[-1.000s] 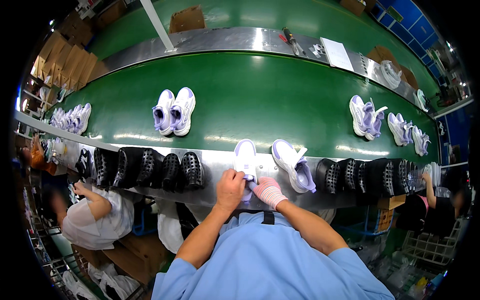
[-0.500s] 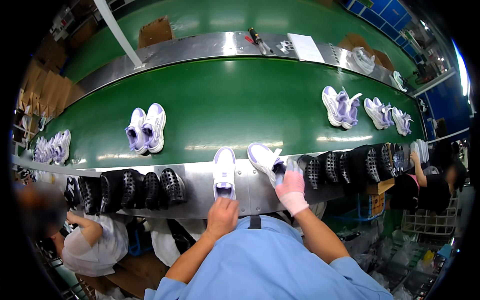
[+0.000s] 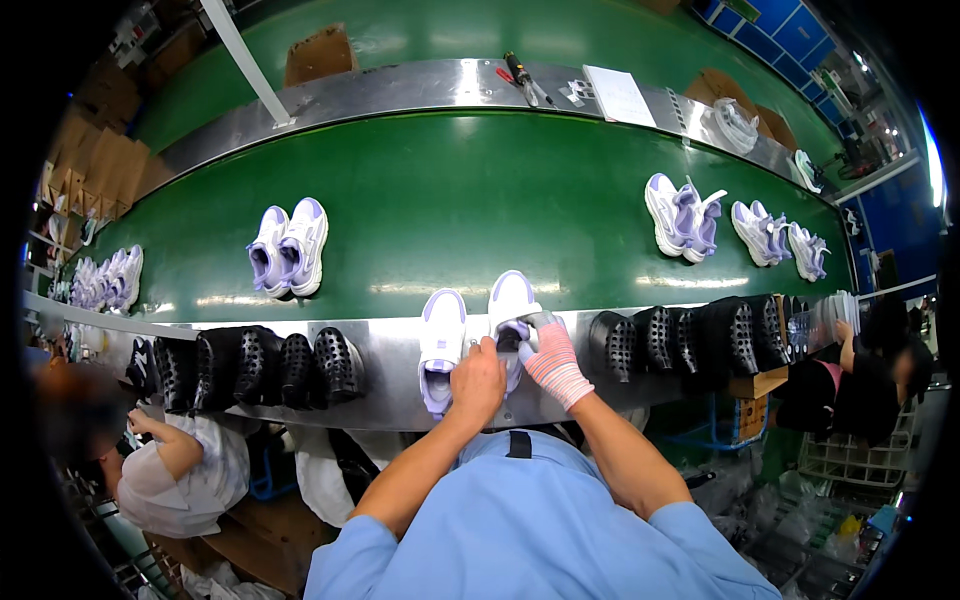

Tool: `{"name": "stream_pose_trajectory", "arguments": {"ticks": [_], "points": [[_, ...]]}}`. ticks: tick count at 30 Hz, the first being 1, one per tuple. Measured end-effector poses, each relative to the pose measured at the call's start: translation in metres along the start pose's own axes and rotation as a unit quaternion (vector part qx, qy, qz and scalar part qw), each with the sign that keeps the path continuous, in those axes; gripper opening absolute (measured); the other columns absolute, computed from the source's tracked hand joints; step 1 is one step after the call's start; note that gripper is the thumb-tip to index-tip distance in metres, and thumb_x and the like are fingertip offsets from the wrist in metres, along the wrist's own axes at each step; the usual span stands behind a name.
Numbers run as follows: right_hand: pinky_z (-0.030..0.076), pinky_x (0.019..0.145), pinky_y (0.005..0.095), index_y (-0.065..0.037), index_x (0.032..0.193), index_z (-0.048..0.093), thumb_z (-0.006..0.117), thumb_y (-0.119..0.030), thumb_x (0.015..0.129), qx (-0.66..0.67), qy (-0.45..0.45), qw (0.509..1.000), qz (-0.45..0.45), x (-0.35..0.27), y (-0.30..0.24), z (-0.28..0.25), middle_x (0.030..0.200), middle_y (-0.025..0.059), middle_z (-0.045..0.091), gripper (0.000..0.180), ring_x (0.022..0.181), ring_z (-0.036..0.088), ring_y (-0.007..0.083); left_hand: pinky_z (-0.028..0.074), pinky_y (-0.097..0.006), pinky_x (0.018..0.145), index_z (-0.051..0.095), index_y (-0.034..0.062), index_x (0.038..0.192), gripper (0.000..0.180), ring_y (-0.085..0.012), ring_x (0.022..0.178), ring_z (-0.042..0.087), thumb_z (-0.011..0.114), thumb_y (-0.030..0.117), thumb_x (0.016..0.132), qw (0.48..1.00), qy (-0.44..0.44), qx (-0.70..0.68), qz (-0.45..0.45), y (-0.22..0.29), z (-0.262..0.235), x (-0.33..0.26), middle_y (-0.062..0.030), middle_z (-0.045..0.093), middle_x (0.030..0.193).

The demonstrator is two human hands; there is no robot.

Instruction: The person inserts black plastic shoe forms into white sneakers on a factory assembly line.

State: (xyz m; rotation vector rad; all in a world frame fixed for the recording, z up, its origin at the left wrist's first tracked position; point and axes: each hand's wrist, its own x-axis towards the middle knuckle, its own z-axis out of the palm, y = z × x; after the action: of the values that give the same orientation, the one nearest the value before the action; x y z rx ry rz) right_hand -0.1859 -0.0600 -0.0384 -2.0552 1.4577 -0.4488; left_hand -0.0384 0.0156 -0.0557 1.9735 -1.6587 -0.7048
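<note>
Shoe being worked: right-hand white-and-lavender sneaker (image 3: 512, 290), sole down on the brushed-steel bench edge (image 3: 390, 385), toe reaching the green belt (image 3: 450, 225). Toe points away from the person; long axis runs nearly straight fore-aft, heel at the person's side.

Bare left hand (image 3: 480, 382): fingers bunched narrow at the left side of that shoe's opening. Can't tell if they pinch anything. Right hand (image 3: 552, 365), in a pink-and-white striped knit glove: thumb parted from fingers at the strap and opening on the shoe's right side. Contact looks likely; grip firmness not readable.

My read: step in hand is handling the strap and opening. Next move calls for steadying the upper with one hand while the other works the opening, without skewing the shoe.

Its white-and-lavender mate (image 3: 441, 330) sits just left, untouched, toe also away, near parallel.

Further out: black dimpled shoe-shaped pieces (image 3: 335, 362) lined up left, a similar black row (image 3: 612, 345) right. On the belt: a matching sneaker pair (image 3: 288, 245) far left, a loose-strapped pair (image 3: 683, 217) right. White paper pad (image 3: 620, 95) on the far steel ledge (image 3: 420, 88).
</note>
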Motion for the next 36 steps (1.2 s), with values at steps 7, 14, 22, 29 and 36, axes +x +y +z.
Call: {"name": "stream_pose_trajectory", "arguments": {"ticks": [7, 14, 22, 29, 36], "points": [[0.054, 0.093, 0.0504, -0.015, 0.113, 0.071, 0.067, -0.01, 0.074, -0.142, -0.127, 0.974, -0.125, -0.006, 0.003, -0.021, 0.112, 0.0231, 0.067, 0.04, 0.101, 0.064, 0.0431, 0.053, -0.057, 0.069, 0.052, -0.0011, 0.1, 0.022, -0.0482, 0.08, 0.067, 0.069, 0.008, 0.09, 0.999, 0.026, -0.008, -0.033, -0.007, 0.015, 0.011, -0.027, 0.066, 0.09], [0.055, 0.093, 0.0475, 0.001, 0.112, 0.068, 0.071, -0.021, 0.081, -0.065, -0.061, 0.994, 0.066, -0.027, -0.014, -0.023, 0.109, 0.0251, 0.069, 0.038, 0.108, 0.065, 0.0423, 0.052, -0.051, 0.074, 0.067, -0.0012, 0.095, 0.022, -0.0418, 0.084, 0.064, 0.072, 0.019, 0.09, 0.997, 0.066, 0.028, 0.043, 0.004, -0.014, -0.009, -0.0218, 0.067, 0.088], [0.053, 0.098, 0.0489, -0.007, 0.122, 0.07, 0.056, -0.044, 0.095, 0.012, -0.238, 0.939, 0.25, -0.038, 0.006, 0.036, 0.123, 0.0231, 0.07, 0.048, 0.118, 0.065, 0.04, 0.048, -0.053, 0.075, 0.078, 0.0004, 0.08, 0.04, -0.0408, 0.083, 0.064, 0.075, 0.04, 0.087, 0.996, 0.074, 0.049, 0.016, 0.036, 0.007, -0.001, -0.0216, 0.07, 0.079], [0.054, 0.093, 0.0488, 0.0, 0.097, 0.075, 0.055, -0.046, 0.093, 0.091, -0.162, 0.946, 0.264, -0.05, 0.025, 0.066, 0.104, 0.0268, 0.072, 0.05, 0.104, 0.068, 0.0437, 0.048, -0.053, 0.074, 0.071, -0.0017, 0.074, 0.03, -0.0426, 0.079, 0.064, 0.071, 0.025, 0.088, 0.995, 0.068, -0.043, -0.065, 0.009, 0.021, 0.005, -0.0241, 0.069, 0.083], [0.056, 0.086, 0.0519, -0.005, 0.098, 0.075, 0.053, -0.043, 0.095, -0.053, -0.189, 0.96, 0.199, -0.051, -0.005, 0.031, 0.101, 0.0232, 0.073, 0.044, 0.098, 0.07, 0.043, 0.049, -0.053, 0.073, 0.071, -0.0037, 0.079, 0.032, -0.0424, 0.079, 0.066, 0.074, 0.027, 0.088, 0.999, 0.048, -0.009, -0.017, 0.017, 0.015, -0.01, -0.0239, 0.069, 0.081]]}}
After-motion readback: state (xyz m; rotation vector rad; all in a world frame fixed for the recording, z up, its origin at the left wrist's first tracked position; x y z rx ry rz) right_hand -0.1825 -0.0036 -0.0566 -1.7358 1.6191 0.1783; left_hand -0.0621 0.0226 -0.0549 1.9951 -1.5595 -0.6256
